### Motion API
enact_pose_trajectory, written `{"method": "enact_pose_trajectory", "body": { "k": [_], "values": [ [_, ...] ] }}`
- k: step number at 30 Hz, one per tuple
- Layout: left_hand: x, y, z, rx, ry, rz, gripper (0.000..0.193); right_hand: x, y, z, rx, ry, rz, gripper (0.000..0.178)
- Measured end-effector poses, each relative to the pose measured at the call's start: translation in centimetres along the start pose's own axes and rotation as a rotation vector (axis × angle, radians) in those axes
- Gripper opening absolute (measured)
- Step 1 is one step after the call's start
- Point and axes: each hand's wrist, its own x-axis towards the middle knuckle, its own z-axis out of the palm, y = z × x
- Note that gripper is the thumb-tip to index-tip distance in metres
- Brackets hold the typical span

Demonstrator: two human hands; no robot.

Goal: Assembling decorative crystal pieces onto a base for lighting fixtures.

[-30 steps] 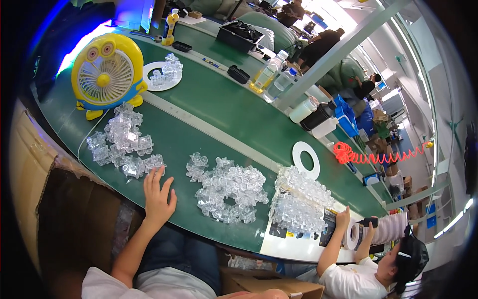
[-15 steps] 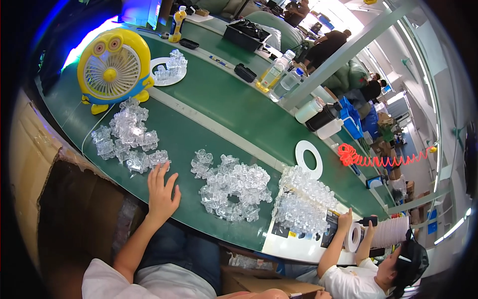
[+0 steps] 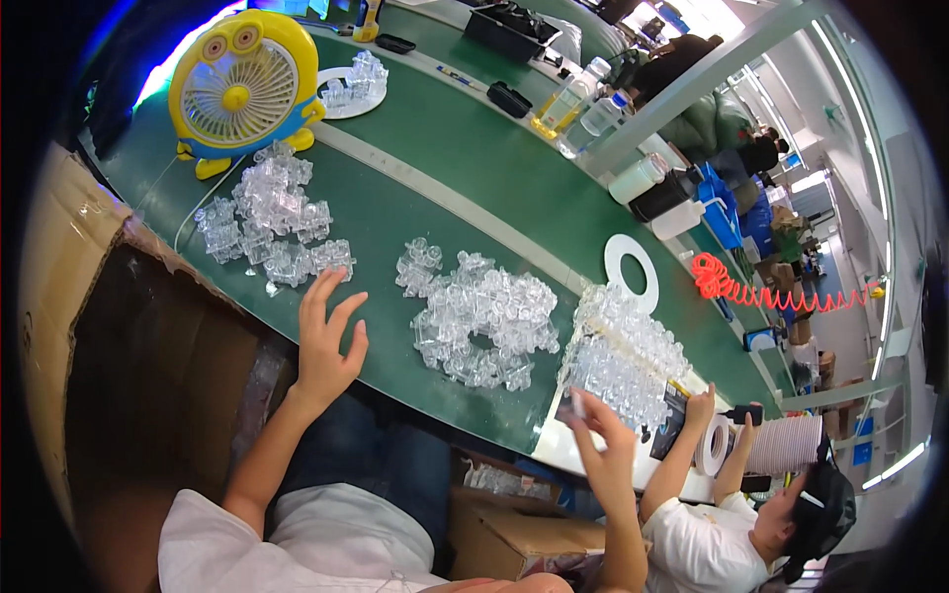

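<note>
My left hand point(image 3: 331, 341) reaches over the near edge of the green bench with its fingers spread. Its fingertips are at the lowest piece of a loose group of clear plastic parts point(image 3: 272, 203); whether they touch it I cannot tell. At the right, my right hand point(image 3: 608, 450) pinches a small, partly see-through piece point(image 3: 570, 405), blurred, between thumb and finger. Between the hands lies a bigger heap of clear plastic parts point(image 3: 484, 316). Past it, more clear parts point(image 3: 628, 361) are spread in a dense layer on a white board, close to my right hand.
A yellow and blue fan point(image 3: 237, 94) stands at the far left, beside a white disc point(image 3: 351, 104) bearing clear parts. A white ring point(image 3: 633, 272) lies at the right. An open cardboard box point(image 3: 69, 296) adjoins the bench's left edge. A co-worker point(image 3: 707, 534) sits at my right.
My right hand has come into view from below, holding a small piece. My left hand stays by the same group of parts. The whole view has shifted, with the bench higher in it.
</note>
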Motion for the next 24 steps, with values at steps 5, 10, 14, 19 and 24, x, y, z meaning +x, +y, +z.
{"method": "enact_pose_trajectory", "body": {
  "k": [5,10,14,19,24],
  "values": [
    [0.6,4.7,-1.2,-0.405,-0.143,-0.084,0.03,4.1,-2.2,2.5,-0.058,-0.2,-0.427,0.037],
    [0.6,7.4,0.1,-1.019,-0.44,-0.149,0.036,4.5,-3.8,4.3,-0.138,-0.178,-0.618,0.035],
    [0.0,8.3,1.1,-1.248,-0.505,-0.189,0.038,3.7,-4.6,5.5,-0.007,-0.268,-0.543,0.035],
    [0.0,9.0,0.5,-1.176,-0.425,-0.242,0.026,3.7,-4.8,5.2,0.185,-0.288,-0.284,0.054],
    [-0.3,8.8,0.3,-1.124,-0.304,-0.247,0.015,4.3,-5.4,5.4,0.415,-0.405,0.002,0.05]
  ]
}}
